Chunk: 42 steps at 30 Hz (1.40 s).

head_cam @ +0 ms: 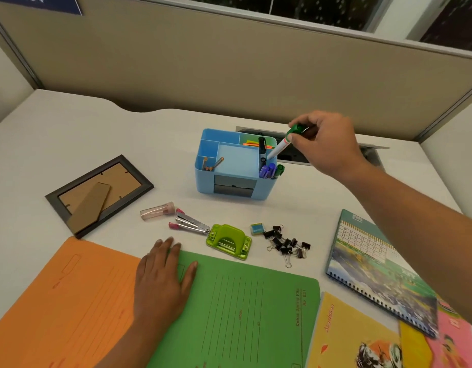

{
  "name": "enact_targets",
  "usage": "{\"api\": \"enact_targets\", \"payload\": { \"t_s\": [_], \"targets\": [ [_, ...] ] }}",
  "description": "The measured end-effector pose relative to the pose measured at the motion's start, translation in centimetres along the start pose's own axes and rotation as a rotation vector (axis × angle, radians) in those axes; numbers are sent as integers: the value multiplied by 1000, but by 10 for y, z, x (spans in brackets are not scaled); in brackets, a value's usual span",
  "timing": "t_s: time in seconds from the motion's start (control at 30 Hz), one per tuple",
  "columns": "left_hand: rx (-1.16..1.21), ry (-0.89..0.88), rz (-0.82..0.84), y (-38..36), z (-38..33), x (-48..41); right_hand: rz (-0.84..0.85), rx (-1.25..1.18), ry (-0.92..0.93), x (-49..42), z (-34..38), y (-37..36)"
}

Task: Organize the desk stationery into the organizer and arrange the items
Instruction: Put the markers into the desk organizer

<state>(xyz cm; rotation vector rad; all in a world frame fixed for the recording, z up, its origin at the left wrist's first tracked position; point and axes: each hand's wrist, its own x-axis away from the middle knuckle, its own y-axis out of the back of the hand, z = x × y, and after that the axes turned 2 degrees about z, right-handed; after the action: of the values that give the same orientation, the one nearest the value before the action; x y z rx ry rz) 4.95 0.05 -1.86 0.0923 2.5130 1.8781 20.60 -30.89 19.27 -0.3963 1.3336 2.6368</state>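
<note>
Here, the right hand [322, 142] is gripping a green-capped marker [281, 144] with curled fingers [306, 120]. It is holding the marker tilted, white end down, at the rim of the pen slot on the 3 o'clock side of the blue organizer [235, 166]. The organizer is standing on the bench [70, 142] toward 12 o'clock, and other markers are standing in that slot. The left hand [163, 274] is resting flat, fingers straight, across the orange folder [70, 288] and green folder [243, 301] at 6 o'clock. Lying between folders and organizer are a stapler [189, 223], a punch [228, 241] and binder clips [286, 244]. A frame [99, 195] is lying face down at 9 o'clock and a calendar [375, 269] at 3 o'clock.
</note>
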Motion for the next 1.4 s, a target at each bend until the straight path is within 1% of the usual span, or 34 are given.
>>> {"api": "enact_targets", "payload": {
  "t_s": [0.1, 0.3, 0.57, 0.9, 1.03, 1.17, 1.4],
  "targets": [
    [-6, 2, 11, 1, 0, -1, 29, 64, 10, 0, -8, -9],
    [-8, 2, 13, 1, 0, 0, 91, 101, -17, 2, -19, -20],
    [-3, 5, 11, 0, 1, 0, 164, 51, -69, 8, -23, -26],
    [2, 6, 2, 0, 0, 0, 115, 32, -77, 30, -22, -20],
    [-2, 9, -1, 1, -1, 0, 74, 3, -117, 66, -21, -22],
    [-9, 8, -8, 1, -1, 0, 222, -1, -171, 130, -20, -38],
    [-5, 8, -14, 2, -1, 1, 297, 57, -217, 228, -42, -62]
  ]
}}
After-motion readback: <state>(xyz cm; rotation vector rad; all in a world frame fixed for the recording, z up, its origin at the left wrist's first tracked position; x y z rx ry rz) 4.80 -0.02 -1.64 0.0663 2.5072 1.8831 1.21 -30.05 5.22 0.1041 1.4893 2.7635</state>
